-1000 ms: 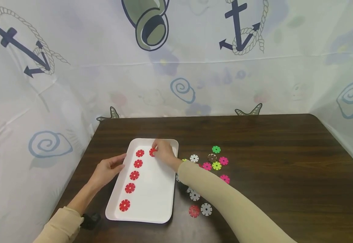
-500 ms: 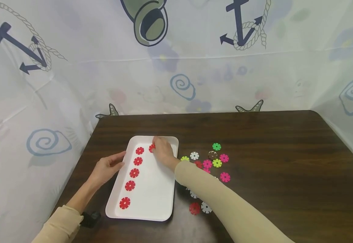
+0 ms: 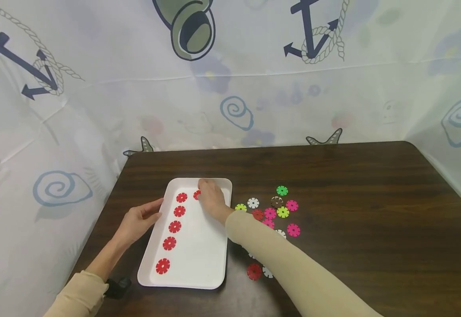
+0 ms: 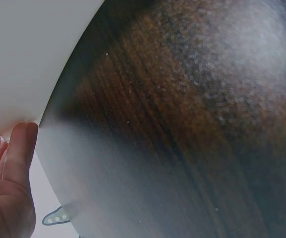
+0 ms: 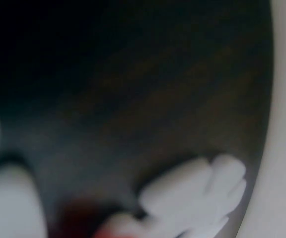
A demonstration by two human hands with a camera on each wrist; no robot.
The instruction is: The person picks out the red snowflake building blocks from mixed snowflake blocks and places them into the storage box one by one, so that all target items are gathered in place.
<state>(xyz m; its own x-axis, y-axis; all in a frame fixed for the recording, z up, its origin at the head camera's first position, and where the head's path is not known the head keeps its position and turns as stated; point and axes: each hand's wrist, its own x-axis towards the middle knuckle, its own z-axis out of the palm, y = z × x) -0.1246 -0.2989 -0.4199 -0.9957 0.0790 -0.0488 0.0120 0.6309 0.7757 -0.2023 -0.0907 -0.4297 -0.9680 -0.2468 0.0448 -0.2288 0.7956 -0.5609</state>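
Note:
A white tray lies on the table. Along its left side runs a column of several red interlocking discs, round and notched. Near the tray's far end, my right hand pinches another red interlocking disc, partly covered by the fingers. My left hand touches the tray's left rim with extended fingers; the left wrist view shows those fingertips against the tray's outer wall. Neither disc nor right fingers appear in the blurred right wrist view, only white discs on the table.
Loose discs in pink, yellow, green, white and red lie scattered right of the tray, some under the right sleeve. A patterned cloth hangs behind the dark wooden table.
The right hand has shifted slightly over the far red disc, covering more of it. The left hand stays at the rim. The head view has tilted a little.

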